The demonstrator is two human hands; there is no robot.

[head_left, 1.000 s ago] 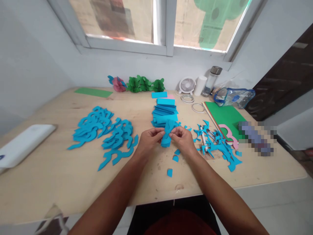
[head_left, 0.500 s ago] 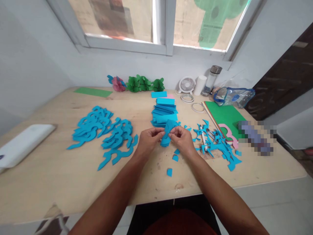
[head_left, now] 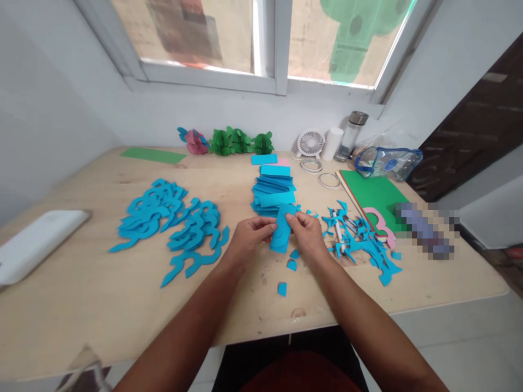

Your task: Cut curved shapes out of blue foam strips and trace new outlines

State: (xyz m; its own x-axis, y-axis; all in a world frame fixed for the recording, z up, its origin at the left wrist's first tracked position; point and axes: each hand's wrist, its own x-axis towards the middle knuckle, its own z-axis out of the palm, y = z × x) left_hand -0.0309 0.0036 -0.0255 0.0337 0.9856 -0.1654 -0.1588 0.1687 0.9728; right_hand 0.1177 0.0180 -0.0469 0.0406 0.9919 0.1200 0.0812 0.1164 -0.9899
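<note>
Between my two hands is a folded strip of blue paper (head_left: pixel 281 231), with a curved outline faintly visible on it. My left hand (head_left: pixel 254 235) is closed on its left edge, and my right hand (head_left: pixel 304 231) pinches its upper right edge. Just behind it lies a stack of folded blue paper strips (head_left: pixel 273 188). Cut wavy blue paper shapes (head_left: pixel 196 231) lie in heaps left of my hands. To the right, blue paper scraps (head_left: pixel 370 245) partly cover a white pen-like stick (head_left: pixel 338 227) and something metallic, perhaps scissors.
Along the wall stand green paper honeycomb shapes (head_left: pixel 241 140), a small white fan (head_left: pixel 311 143) and a glass bottle (head_left: pixel 352 136). Tape rolls (head_left: pixel 311 165), green paper sheets (head_left: pixel 373 190) and a clear pouch (head_left: pixel 388 161) are at the right. A white device (head_left: pixel 41 239) lies at the left.
The blue strip has turned more upright and shows its flat, marked face. My right fingers have shifted up along its edge. The piles look unchanged.
</note>
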